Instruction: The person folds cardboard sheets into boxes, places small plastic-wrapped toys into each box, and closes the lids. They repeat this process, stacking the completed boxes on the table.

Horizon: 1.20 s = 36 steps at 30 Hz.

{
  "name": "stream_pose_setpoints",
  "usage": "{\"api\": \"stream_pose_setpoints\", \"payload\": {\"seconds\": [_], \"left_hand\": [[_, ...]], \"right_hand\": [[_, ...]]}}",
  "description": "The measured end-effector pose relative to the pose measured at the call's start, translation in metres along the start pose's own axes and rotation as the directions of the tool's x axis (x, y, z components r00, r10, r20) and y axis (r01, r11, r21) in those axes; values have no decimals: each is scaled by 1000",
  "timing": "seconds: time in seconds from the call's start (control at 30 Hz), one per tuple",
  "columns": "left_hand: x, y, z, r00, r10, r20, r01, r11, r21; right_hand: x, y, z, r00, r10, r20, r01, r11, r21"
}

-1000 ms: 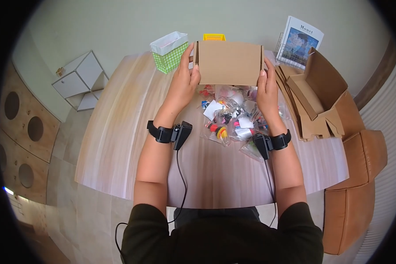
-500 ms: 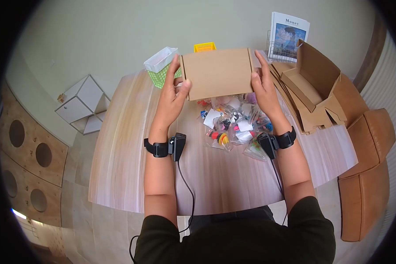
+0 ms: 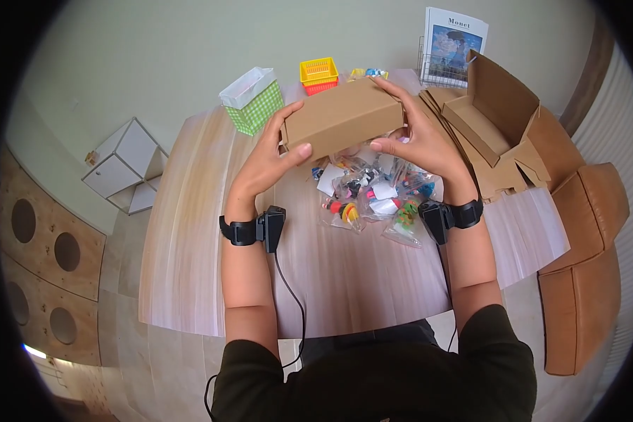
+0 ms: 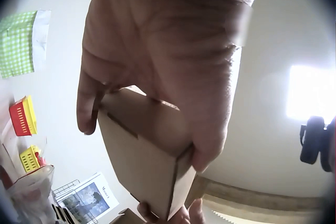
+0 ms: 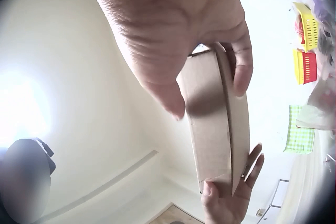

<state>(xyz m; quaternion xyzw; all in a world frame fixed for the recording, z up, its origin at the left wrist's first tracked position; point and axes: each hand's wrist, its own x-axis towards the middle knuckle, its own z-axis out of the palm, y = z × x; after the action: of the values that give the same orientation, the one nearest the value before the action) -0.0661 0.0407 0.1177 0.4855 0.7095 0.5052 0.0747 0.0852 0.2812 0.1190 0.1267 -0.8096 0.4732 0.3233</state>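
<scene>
A closed brown cardboard box (image 3: 344, 116) is held up above the far part of the table, tilted so its top and near side show. The left hand (image 3: 264, 158) grips its left end, thumb at the lower near edge. At the right end the right hand (image 3: 429, 144) grips it, thumb near the bottom edge and fingers behind. The left wrist view shows the box (image 4: 147, 145) between thumb and fingers of the left hand (image 4: 163, 45). In the right wrist view the right hand (image 5: 178, 35) spans the box end (image 5: 210, 124). Below lie bagged small colourful items (image 3: 373, 193).
Behind stand a green checked bag (image 3: 255, 105), yellow and red baskets (image 3: 319, 74) and a wire rack with a Monet print (image 3: 450, 53). An open cardboard box (image 3: 489, 116) rests on flat cardboard (image 3: 513, 172) at the table's right. Cables run from both wrist cameras.
The box has tipped from showing a broad flat face to showing its near side as well, and both hands have turned with it. The head view has shifted, so more of the baskets shows.
</scene>
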Motion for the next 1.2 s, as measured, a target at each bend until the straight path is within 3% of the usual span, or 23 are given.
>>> {"api": "stream_pose_setpoints", "payload": {"seconds": [0.07, 0.2, 0.3, 0.5, 0.67, 0.77, 0.87, 1.0, 1.07, 1.2], "left_hand": [[-1, 3, -1, 998, -64, 23, 66, 992, -105], [-3, 4, -3, 988, -151, 44, 157, 960, -234], [-2, -16, -1, 996, 85, 41, -76, 981, -180], [-2, 5, 9, 999, -31, -14, 25, 953, -303], [7, -19, 9, 994, -40, -99, 7, 948, -317], [5, -20, 10, 994, -51, -95, 19, 951, -308], [6, -14, 17, 992, -72, -108, 43, 966, -256], [8, -20, 19, 991, -58, -122, 33, 980, -197], [9, -29, 14, 995, -54, -82, 28, 958, -286], [5, -8, 18, 988, -152, 2, 120, 775, -621]], "right_hand": [[2, 0, -3, 992, -126, -5, 120, 958, -261], [1, -11, 2, 993, -102, -54, 80, 945, -318], [-1, -12, 6, 989, -114, -92, 78, 941, -330], [-1, -14, 14, 992, -24, -122, -20, 937, -349], [-1, -11, 16, 994, 46, -97, -82, 910, -406], [-2, -9, 19, 989, -76, -124, 8, 880, -475], [-1, 1, 14, 976, -3, -218, -101, 881, -463], [-1, -1, 15, 938, 68, -340, -156, 958, -239], [-2, -5, 13, 924, 147, -352, -205, 970, -131], [-4, -4, 12, 912, -248, -328, 108, 914, -391]]}}
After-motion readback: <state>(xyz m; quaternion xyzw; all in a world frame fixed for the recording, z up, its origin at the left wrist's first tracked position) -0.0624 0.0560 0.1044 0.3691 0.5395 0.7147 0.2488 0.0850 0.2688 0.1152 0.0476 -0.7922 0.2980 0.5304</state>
